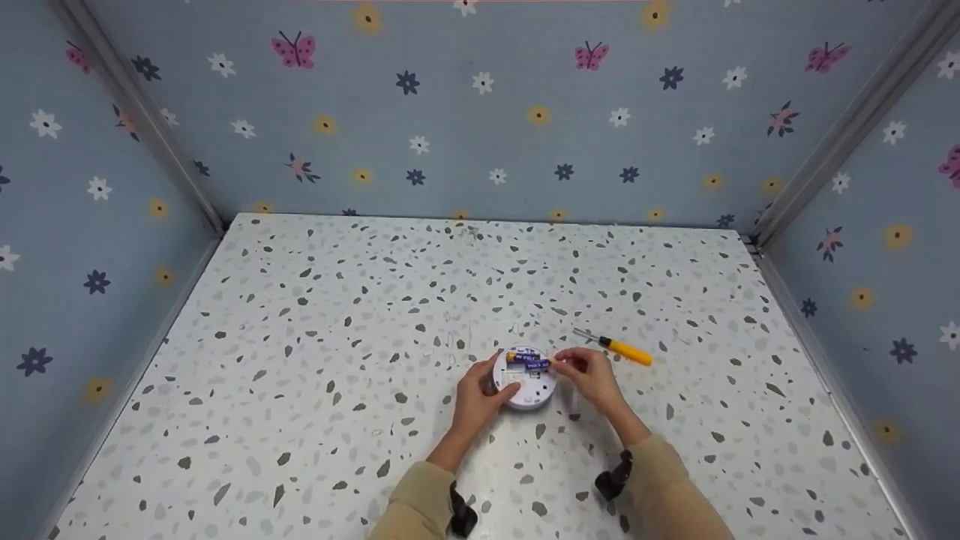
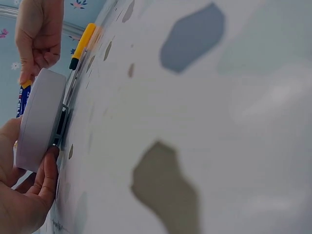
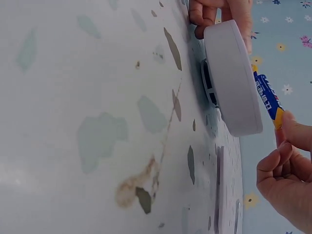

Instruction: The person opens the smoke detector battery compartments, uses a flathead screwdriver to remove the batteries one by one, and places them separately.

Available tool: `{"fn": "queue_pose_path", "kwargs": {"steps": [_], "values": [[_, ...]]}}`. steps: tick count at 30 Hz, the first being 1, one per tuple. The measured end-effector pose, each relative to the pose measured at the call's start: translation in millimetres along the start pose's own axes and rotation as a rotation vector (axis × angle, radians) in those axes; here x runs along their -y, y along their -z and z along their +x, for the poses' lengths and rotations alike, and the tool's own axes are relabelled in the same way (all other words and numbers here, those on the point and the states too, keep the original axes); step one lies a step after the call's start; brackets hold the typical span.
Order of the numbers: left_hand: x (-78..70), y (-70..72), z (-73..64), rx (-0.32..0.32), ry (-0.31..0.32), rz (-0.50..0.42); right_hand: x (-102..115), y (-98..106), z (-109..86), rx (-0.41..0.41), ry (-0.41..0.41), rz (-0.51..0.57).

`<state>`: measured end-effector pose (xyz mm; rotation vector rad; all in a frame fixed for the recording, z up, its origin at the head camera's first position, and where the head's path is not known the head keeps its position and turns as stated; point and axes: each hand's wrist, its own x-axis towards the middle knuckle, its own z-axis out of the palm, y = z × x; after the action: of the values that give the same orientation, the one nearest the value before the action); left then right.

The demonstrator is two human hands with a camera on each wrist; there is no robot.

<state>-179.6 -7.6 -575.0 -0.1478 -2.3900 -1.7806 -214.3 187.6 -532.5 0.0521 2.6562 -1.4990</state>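
My left hand (image 1: pixel 474 397) grips a white round smoke detector (image 1: pixel 531 391) at its left side, the thumb lying over its upturned back. Two blue and yellow batteries lie side by side at the far part of that back; the farther battery (image 1: pixel 519 357) is partly covered by the nearer one. With thumb and fingertips my right hand (image 1: pixel 592 381) pinches the yellow end of the nearer battery (image 3: pixel 267 95), which stands tilted out above the rim in the right wrist view. A dark vented part (image 2: pixel 60 126) shows beneath the detector, close over the table.
A screwdriver (image 1: pixel 628 351) with a yellow and black handle lies behind my right hand, its shaft pointing left. Near the detector lies a flat white piece (image 3: pixel 221 190) on the speckled table (image 1: pixel 300 360). Patterned walls (image 1: pixel 480 112) enclose the back and both sides.
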Motion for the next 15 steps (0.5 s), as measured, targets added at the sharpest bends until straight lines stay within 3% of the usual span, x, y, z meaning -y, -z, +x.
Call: {"fn": "queue_pose_path", "kwargs": {"steps": [15], "values": [[-0.2,-0.2,0.9,0.002,0.012,-0.014,-22.6,30.8,-16.1,-0.044,-0.03,0.049]]}}
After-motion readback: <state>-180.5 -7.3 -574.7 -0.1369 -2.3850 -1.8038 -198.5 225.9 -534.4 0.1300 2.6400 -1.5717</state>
